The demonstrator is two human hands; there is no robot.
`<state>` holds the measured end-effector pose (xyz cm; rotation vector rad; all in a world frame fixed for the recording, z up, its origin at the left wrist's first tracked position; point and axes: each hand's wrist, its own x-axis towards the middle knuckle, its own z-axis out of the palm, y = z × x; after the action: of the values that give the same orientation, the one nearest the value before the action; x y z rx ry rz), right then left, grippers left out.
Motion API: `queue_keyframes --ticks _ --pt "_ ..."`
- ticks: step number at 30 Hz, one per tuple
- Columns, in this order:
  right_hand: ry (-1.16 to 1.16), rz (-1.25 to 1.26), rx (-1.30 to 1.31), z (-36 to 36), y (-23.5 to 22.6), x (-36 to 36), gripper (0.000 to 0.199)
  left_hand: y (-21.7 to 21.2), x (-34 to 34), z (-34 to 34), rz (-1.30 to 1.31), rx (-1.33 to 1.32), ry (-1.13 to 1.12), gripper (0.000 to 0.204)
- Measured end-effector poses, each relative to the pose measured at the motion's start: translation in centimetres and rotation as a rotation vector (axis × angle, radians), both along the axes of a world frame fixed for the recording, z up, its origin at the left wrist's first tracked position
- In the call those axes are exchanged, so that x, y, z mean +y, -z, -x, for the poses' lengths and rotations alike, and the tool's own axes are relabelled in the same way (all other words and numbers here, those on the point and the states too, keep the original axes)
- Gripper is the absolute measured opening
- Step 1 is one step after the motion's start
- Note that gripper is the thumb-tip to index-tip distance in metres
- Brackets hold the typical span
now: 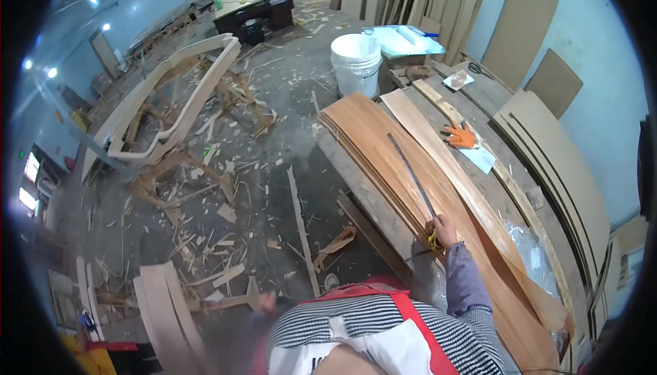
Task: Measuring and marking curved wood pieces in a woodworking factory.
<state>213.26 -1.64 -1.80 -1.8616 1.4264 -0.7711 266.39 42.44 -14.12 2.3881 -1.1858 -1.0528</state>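
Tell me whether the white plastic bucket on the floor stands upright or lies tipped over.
Upright. The white plastic bucket stands on its base with its round open mouth facing up, beside the workbench.

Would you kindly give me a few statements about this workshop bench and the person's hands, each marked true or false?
1. The right hand rests on the wood veneer sheets at the near end of a long metal ruler. True.
2. The white bucket stands on the bench. False: it stands on the floor beyond the far end of the bench.
3. An orange glove lies on the bench, apart from the right hand. True.
4. The left hand grips the ruler. False: it is low at the person's left, blurred, away from the bench.
5. The floor is swept clean. False: wood scraps litter it.
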Motion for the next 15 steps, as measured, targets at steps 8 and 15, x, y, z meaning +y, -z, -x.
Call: queue_keyframes --ticks 8,15 --pt "0.125 -0.372 -0.230 -1.0 -2.3 0.1 0.027 -5.7 -29.6 -5.1 0.227 0.134 -0.075 0.035" --pt "0.078 -0.448 -0.192 -1.8 -7.1 -0.8 0.026 -10.4 -43.9 -0.6 0.188 0.637 -0.228 0.027"
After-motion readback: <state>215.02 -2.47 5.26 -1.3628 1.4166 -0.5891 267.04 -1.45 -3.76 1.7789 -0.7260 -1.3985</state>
